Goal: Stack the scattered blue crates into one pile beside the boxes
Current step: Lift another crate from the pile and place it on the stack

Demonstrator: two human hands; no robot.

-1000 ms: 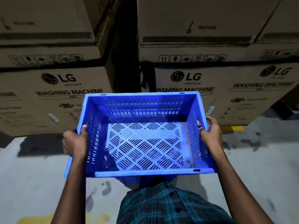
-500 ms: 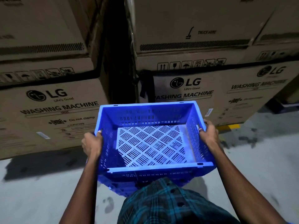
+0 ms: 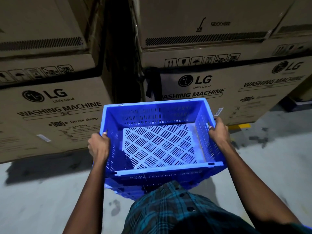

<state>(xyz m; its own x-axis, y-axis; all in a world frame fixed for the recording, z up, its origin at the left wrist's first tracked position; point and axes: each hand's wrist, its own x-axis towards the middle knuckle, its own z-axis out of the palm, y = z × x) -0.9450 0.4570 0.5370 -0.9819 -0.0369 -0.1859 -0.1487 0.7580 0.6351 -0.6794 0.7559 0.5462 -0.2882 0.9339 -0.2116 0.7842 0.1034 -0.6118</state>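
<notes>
A blue slatted crate point(image 3: 157, 146) is held level in front of me, its open top facing up and nothing inside. My left hand point(image 3: 98, 146) grips its left rim, thumb over the edge. My right hand point(image 3: 219, 130) grips the right rim the same way. Beneath it shows the blue edge of another crate point(image 3: 128, 191), mostly hidden by the held crate and my shirt; whether the two touch I cannot tell. Both sit just in front of the cardboard washing machine boxes point(image 3: 202, 88).
Tall stacked cardboard boxes point(image 3: 50, 107) fill the left and back, with a dark gap point(image 3: 121, 65) between the two stacks. Grey concrete floor point(image 3: 42, 191) spreads on both sides. A yellow floor mark point(image 3: 239, 127) lies by the right box.
The crate has come down and nearer the boxes, over the crate below. Both hands keep the same hold on its rims.
</notes>
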